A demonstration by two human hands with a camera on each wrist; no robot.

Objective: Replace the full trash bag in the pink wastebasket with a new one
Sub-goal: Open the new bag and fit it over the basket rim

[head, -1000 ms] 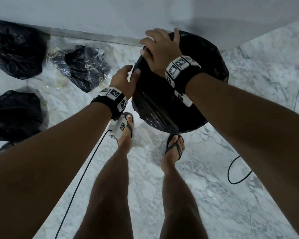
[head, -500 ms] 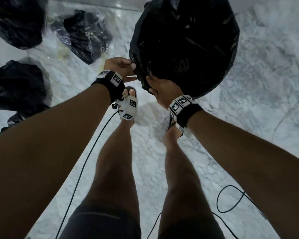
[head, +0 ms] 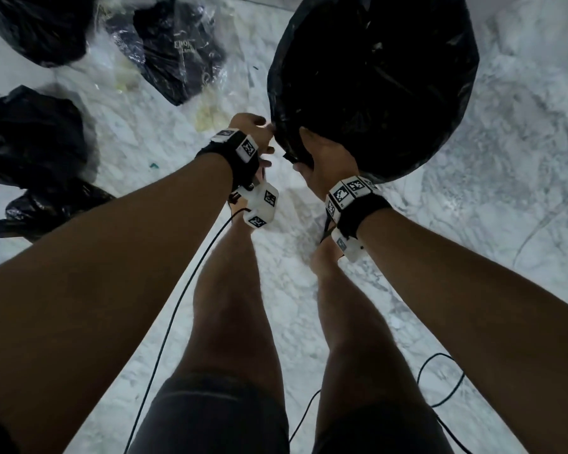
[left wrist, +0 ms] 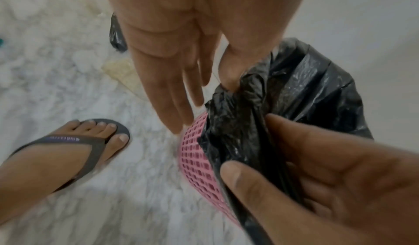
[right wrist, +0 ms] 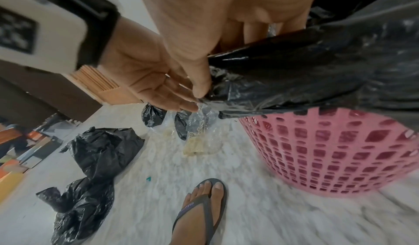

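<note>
**Both hands at the near edge of the black bag on the pink wastebasket**

The black trash bag lines the pink wastebasket, its plastic folded out over the rim so that the lattice wall shows below it in both wrist views; from the head view the bag hides the basket altogether; the basket stands on the marble floor, just ahead of the person's 2 sandalled feet.

The right hand grasps the bag's near edge, thumb on the outside and fingers curled under the bunched plastic; the left hand sits just beside it, pinching a gather of the same edge between thumb and the plastic, while its other fingers stretch straight down beside the basket wall.

To the left on the floor lie several crumpled black bags, well apart from the basket; a clear plastic wrapper with something pale inside lies between them and the basket; thin black cables trail from the wrist units past the legs.
</note>
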